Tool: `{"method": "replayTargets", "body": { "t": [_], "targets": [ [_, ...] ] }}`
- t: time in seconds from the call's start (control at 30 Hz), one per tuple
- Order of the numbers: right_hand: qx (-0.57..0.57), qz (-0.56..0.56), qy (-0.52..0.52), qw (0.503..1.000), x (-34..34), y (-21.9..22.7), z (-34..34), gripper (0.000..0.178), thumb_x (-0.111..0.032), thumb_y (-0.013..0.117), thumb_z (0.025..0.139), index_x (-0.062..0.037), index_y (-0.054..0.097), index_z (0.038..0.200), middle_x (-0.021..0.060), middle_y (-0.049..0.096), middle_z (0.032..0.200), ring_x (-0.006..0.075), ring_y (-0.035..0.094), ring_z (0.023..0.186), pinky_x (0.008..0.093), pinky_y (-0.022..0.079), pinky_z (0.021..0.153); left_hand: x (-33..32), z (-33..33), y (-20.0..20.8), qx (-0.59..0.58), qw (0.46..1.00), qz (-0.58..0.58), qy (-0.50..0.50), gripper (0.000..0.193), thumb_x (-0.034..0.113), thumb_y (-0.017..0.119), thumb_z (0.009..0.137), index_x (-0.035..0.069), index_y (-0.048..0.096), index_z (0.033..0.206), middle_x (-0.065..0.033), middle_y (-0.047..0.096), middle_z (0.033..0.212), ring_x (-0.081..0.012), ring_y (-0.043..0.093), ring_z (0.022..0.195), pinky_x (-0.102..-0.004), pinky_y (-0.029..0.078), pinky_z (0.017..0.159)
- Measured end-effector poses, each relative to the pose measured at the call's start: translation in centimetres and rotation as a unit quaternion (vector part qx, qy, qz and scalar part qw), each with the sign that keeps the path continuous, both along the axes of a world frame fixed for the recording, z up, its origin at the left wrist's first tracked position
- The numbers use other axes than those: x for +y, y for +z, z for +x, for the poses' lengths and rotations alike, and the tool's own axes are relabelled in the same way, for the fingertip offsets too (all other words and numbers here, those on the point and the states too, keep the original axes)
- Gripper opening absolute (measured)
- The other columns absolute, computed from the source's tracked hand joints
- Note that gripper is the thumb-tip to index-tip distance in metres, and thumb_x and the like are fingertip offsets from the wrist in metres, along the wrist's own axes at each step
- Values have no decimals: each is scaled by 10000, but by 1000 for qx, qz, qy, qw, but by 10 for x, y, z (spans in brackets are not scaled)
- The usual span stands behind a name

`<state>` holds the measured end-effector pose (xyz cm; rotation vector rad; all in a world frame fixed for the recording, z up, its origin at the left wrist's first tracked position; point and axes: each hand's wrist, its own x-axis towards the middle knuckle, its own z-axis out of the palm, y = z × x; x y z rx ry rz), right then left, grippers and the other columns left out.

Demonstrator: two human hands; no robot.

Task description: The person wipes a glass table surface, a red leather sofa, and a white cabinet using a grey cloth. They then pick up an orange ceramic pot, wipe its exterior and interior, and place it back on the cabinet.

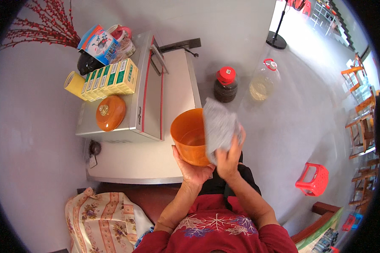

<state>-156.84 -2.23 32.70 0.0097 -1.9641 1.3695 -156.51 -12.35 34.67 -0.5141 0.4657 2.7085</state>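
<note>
An orange-brown round canister (189,134) is tilted in front of me, its wide mouth showing a bare inside. My left hand (191,170) cups it from below, fingers and thumb around its lower side. A grey cloth (218,128) lies against the canister's right side and rim, gripped by my right hand (230,158) and slightly blurred. A matching round lid (110,113) with a gold-coloured knob rests on the silver appliance (133,110) to the left.
Yellow-green boxes (114,79), a yellow cup (75,84) and a blue-white bag (99,44) crowd the appliance top on the white table (177,84). A red-lidded jar (226,84), a clear jug (264,82) and a red stool (312,180) stand on the floor.
</note>
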Motion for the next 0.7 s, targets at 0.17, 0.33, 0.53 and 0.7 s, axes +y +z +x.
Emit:
{"method": "replayTargets", "body": {
  "t": [0.17,0.33,0.53,0.7],
  "targets": [
    [-217,-294,128,922,18,29,-29,405,-252,379,959,18,417,1259,167,525,1141,248,488,1065,319,355,943,-10,2,-7,37,997,64,-39,828,799,353,741,269,371,1377,-23,378,1422,-285,367,1288,-517,359,980],
    [-177,-67,54,980,-11,-40,1,485,-180,513,866,42,394,1281,300,291,1340,446,299,1263,480,237,1065,2,-16,-3,2,998,-52,45,782,758,309,795,235,396,1370,-40,390,1417,-265,372,1296,-499,347,1021],
    [10,133,107,985,-11,3,23,347,-137,608,768,-47,579,1102,259,246,1378,471,252,1284,578,230,1038,-6,-19,-7,30,994,-64,81,754,693,436,807,162,423,1341,-88,500,1307,-275,499,1177,-441,418,998],
    [-71,83,89,990,22,45,9,322,-155,610,744,-38,620,1044,250,459,1198,395,424,1132,487,351,941,-18,-7,-23,90,994,-48,39,732,647,488,807,135,439,1328,-55,497,1309,-261,475,1196,-441,400,1003]
  ]
}}
